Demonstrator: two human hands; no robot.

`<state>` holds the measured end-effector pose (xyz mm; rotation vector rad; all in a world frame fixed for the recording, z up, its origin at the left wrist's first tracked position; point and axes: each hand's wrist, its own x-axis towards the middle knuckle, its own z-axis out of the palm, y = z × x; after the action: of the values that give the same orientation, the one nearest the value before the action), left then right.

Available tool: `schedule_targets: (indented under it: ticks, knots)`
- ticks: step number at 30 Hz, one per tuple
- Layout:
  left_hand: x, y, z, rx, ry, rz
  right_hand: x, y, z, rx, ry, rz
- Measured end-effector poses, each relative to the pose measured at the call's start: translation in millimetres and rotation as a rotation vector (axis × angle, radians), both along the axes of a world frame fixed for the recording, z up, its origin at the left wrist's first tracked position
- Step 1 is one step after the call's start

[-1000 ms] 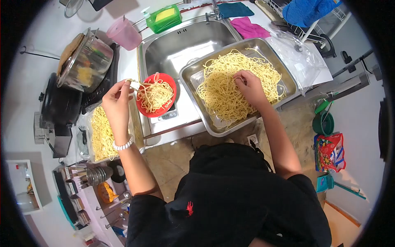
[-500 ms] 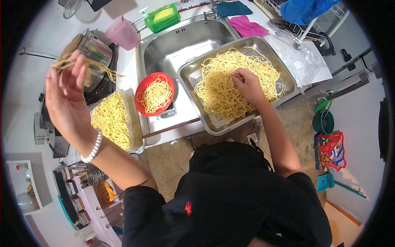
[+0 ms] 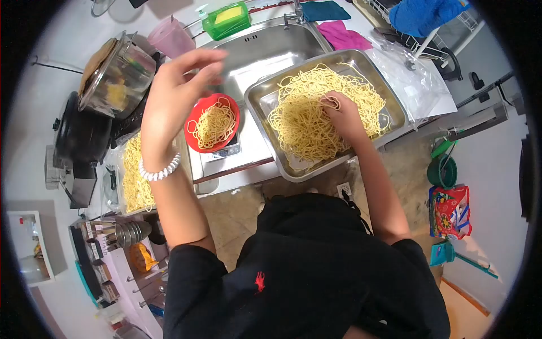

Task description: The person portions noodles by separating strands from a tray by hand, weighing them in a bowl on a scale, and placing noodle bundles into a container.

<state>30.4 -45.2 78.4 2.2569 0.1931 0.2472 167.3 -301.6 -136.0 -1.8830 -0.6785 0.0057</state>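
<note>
While your left hand (image 3: 174, 99) hovers, fingers parted and unclenched, just left of the red bowl (image 3: 196, 109) (noodles (image 3: 213, 126) inside, kitchen scale (image 3: 228, 151) beneath), your right hand (image 3: 343, 114) pinches noodle strands (image 3: 305, 129) in the metal tray (image 3: 262, 103) right of the bowl; beyond the bowl lies the sink (image 3: 248, 56).

Left hand (image 3: 178, 93) motion-blurred, fingers smeared; it blocks part of the sink (image 3: 259, 51) and the upper edge of the red bowl (image 3: 237, 121). Right hand's (image 3: 342, 116) fingertips lost among noodles (image 3: 307, 121), grip unclear. Scale (image 3: 232, 148) mostly covered by the bowl, display digits too small to read. Left forearm (image 3: 180, 212) overlaps the right side of the noodle container (image 3: 135, 212). Faucet (image 3: 297, 12) and blue cloth (image 3: 426, 17) cut off at top. Red shirt emblem (image 3: 259, 282) too small to make out. Metal pot's (image 3: 121, 85) contents can't be told.
</note>
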Motion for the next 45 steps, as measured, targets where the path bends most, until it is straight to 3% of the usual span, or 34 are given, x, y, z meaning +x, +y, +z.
schedule_targets:
  ticks: [5,8,11,14,18,22,25,26,29,32,35,36,39,45]
  knots:
    - [-16,54,-72,0.344,0.058,0.391,1,1,-1,-0.020,0.013,-0.003]
    - [-25,61,-121,0.303,0.129,0.351,1,1,-2,-0.019,-0.003,-0.001]
    - [-30,40,-147,0.447,0.124,0.387,2,0,-3,-0.022,-0.028,0.010]
    - [-32,44,-153,0.401,-0.004,0.457,-1,1,1,-0.018,-0.018,0.008]
    - [-34,50,-126,0.012,-0.016,0.511,-1,0,0,-0.017,0.011,0.014]
    - [-35,53,-122,0.132,-0.024,0.350,1,-1,-3,-0.023,-0.035,0.018]
    - [-33,36,-135,0.282,0.140,0.269,1,0,-3,0.007,-0.019,0.017]
    - [-32,29,-136,0.196,0.214,0.258,1,-1,-3,0.015,-0.020,0.020]
    - [-29,39,-159,0.295,0.250,0.278,1,-1,-3,0.021,-0.013,0.019]
    - [-31,29,-134,0.346,0.195,0.291,1,-1,-4,0.005,-0.020,0.015]
    - [-35,58,-134,0.170,0.123,0.357,2,-1,-5,-0.005,-0.034,0.020]
    - [-38,58,-117,-0.008,0.141,0.363,2,-1,-5,-0.007,-0.038,0.022]
    - [-48,55,-79,-0.335,-0.118,0.351,2,2,-6,0.049,-0.033,0.006]
    - [-61,54,-10,-0.308,-0.452,0.348,4,1,-7,-0.033,0.017,-0.006]
